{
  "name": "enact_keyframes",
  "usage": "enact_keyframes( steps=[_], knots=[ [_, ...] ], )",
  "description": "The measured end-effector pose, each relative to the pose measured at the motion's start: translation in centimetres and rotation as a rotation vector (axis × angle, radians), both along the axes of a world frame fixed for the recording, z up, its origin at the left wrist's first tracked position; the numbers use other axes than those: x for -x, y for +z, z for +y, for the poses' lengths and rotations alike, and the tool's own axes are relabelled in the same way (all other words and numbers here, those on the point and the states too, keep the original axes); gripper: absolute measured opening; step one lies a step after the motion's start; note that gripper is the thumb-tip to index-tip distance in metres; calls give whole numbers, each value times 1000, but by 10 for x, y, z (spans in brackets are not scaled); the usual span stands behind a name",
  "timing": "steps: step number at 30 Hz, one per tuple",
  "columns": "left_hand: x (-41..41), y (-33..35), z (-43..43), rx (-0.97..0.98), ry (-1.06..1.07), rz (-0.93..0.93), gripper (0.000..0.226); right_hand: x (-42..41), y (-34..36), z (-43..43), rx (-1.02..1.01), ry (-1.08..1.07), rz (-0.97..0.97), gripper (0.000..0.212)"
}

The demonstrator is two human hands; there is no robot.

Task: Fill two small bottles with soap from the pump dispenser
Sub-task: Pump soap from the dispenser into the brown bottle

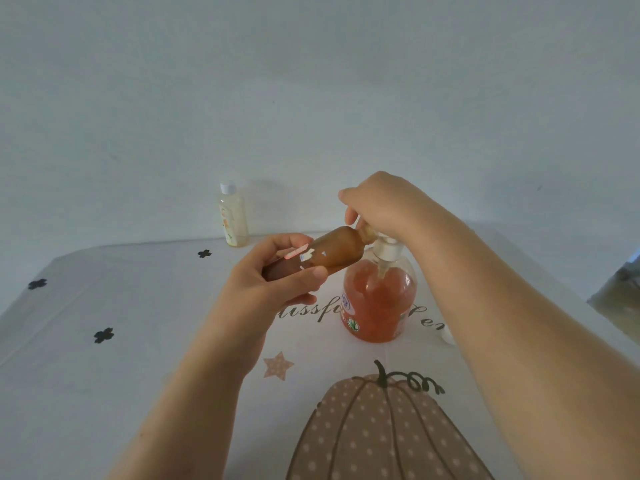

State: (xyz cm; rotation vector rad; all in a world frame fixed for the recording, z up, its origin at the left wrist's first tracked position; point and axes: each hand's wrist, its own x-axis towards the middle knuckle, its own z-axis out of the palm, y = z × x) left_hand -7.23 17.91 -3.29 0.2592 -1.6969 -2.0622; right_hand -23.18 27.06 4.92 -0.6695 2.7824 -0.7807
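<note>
Looking down at a counter (104,393) under a white cloth (156,306) printed with a dotted pink pumpkin (381,431), a star and little black flowers. Got a small brown translucent plastic bottle (341,251) in the left hand (273,289), up off the counter and tipped almost flat, mouth pointing right at the nozzle of a clear plastic pump dispenser (379,306) full of orange soap. Left grip closed round the lower half of it, thumb across the near side, fingers curled behind, torn label scraps showing between them. Can't tell whether the mouth actually touches the nozzle, too much hidden under the other hand. Right hand (384,206) sitting on top of the white pump head (389,249), grip curled down over it and over the bottle's neck, not spread. Dispenser upright on the counter, just behind the pumpkin print. Second small bottle (232,216), clear with pale yellowish liquid and a white cap, standing upright at the back edge by the wall, well apart from both hands. Also a small white thing (446,336) on the cloth beside the dispenser, half hidden by the right forearm, no idea what.
</note>
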Motion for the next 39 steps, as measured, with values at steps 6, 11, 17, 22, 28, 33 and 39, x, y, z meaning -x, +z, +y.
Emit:
enact_keyframes(
  steps=[6,11,17,22,28,33,39],
  knots=[
    [-1,0,2,-1,5,16,43,-4,0,6,30,13,24,40],
    [-1,3,6,-52,0,35,43,-8,7,6,14,2,48,48],
    [-2,7,9,-73,7,68,41,-13,21,3,-121,-11,136,56],
    [-3,6,10,-71,15,62,42,-11,20,4,-110,4,132,58],
    [-3,6,10,-64,15,57,41,-8,18,3,-66,27,118,54],
    [0,3,5,-25,27,40,38,-5,9,3,-66,20,66,34],
    [1,0,0,12,25,33,37,-4,2,1,-53,17,61,32]
  ],
)
